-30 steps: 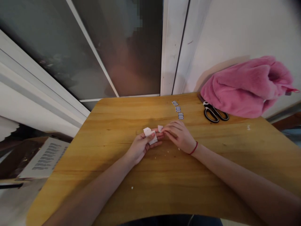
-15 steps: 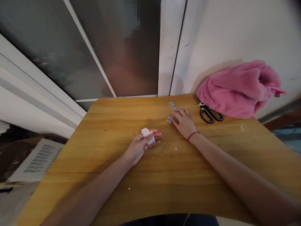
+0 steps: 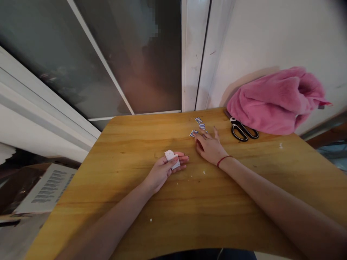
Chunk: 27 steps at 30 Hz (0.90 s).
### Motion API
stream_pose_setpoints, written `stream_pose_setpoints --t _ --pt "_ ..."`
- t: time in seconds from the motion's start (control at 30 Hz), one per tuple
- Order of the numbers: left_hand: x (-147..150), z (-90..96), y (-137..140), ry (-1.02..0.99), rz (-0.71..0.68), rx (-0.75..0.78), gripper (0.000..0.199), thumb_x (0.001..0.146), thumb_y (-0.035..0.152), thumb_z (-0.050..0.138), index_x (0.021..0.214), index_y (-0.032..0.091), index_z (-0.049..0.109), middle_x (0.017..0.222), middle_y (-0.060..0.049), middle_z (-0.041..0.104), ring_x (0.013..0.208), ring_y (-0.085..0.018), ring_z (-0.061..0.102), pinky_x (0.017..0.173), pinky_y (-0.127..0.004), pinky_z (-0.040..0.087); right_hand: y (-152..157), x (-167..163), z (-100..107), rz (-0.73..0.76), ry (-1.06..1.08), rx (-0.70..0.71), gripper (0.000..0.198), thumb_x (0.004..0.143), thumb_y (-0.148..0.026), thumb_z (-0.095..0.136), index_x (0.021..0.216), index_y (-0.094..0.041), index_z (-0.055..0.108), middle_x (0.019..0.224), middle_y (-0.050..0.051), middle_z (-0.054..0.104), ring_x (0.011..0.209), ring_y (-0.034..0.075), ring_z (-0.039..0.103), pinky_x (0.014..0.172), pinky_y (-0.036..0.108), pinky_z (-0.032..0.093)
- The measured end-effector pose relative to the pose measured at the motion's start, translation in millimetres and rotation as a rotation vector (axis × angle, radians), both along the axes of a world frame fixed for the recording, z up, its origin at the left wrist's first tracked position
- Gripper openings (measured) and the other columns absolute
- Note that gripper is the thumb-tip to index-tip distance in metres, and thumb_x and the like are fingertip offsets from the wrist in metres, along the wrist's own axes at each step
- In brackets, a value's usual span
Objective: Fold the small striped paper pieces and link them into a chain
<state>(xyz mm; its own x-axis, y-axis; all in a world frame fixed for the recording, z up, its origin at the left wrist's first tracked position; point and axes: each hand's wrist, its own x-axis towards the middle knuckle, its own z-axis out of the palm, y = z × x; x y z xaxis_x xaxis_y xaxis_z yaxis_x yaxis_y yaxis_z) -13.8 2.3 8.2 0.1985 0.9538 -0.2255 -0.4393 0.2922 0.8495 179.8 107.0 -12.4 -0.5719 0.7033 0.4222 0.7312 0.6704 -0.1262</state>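
Small white paper cards [image 3: 173,161] lie fanned in my left hand [image 3: 162,169]; the thumb presses them against the fingers and the fingertips stick out past them. My right hand [image 3: 210,146], a red string around its wrist, rests over the table with its fingers spread. Its fingertips reach to a little blue-and-white striped card [image 3: 193,133]; whether they touch it, I cannot tell. More striped cards [image 3: 202,126] lie just beyond the fingers, and the hand partly covers them.
Black-handled scissors [image 3: 241,130] lie on the wooden table [image 3: 130,144], their blades hidden under a pink fluffy cloth [image 3: 273,103] by the wall. Tiny white scraps [image 3: 151,220] dot the tabletop. A cardboard box [image 3: 43,187] stands at the left, below a glass-paned door [image 3: 108,54].
My right hand has drawn back slightly and its fingers have spread, uncovering more of the striped cards. The nearest striped card has shifted a little away. My left hand keeps the white cards.
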Motion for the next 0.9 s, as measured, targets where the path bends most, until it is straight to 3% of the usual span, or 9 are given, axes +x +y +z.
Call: stream_pose_setpoints --t 0.2,0.37,0.5,0.63,0.9 --pt "-1.3 -0.6 0.0 -0.024 -0.001 -0.013 0.026 0.079 0.026 0.059 0.100 0.010 0.060 0.109 -0.016 0.063 0.105 -0.026 0.057 0.094 -0.041 0.043 17.2 15.8 4.5 0.145 -0.001 -0.069 0.020 0.081 -0.015 0.041 0.093 -0.021 0.054 0.111 0.004 0.059 0.118 0.021 0.044 0.104 0.058 0.007" --pt "-1.1 0.1 1.8 -0.064 0.036 -0.042 0.024 0.080 0.022 0.057 0.101 0.010 0.059 0.108 -0.015 0.064 0.105 -0.025 0.058 0.096 -0.040 0.042 19.7 22.7 6.3 0.147 0.075 -0.032 0.016 0.078 -0.012 0.042 0.085 -0.021 0.053 0.112 0.001 0.060 0.120 0.022 0.041 0.102 0.052 0.020" --pt "-0.9 2.1 4.3 -0.148 0.093 -0.094 0.026 0.078 0.012 0.054 0.103 0.007 0.058 0.111 -0.016 0.062 0.107 -0.024 0.057 0.101 -0.037 0.038 12.2 19.6 9.3 0.067 0.314 0.073 0.014 0.076 -0.009 0.043 0.080 -0.019 0.052 0.095 0.002 0.065 0.099 0.020 0.053 0.092 0.041 0.034" --pt "-0.5 0.5 5.6 -0.189 0.099 -0.122 0.032 0.075 0.004 0.053 0.106 0.005 0.058 0.111 -0.017 0.063 0.106 -0.024 0.058 0.103 -0.036 0.037 -10.8 0.7 13.4 0.135 0.372 0.071 0.014 0.076 -0.010 0.044 0.083 -0.018 0.054 0.082 0.004 0.063 0.084 0.020 0.054 0.080 0.036 0.038" --pt "0.5 -3.4 3.0 -0.027 0.080 -0.063 0.024 0.070 0.014 0.068 0.094 0.010 0.066 0.099 -0.010 0.068 0.092 -0.018 0.063 0.088 -0.029 0.049 -44.1 -26.9 18.1 0.339 0.251 -0.123 0.029 0.083 -0.027 0.050 0.110 -0.018 0.051 0.108 0.008 0.058 0.099 0.021 0.049 0.084 0.035 0.038"
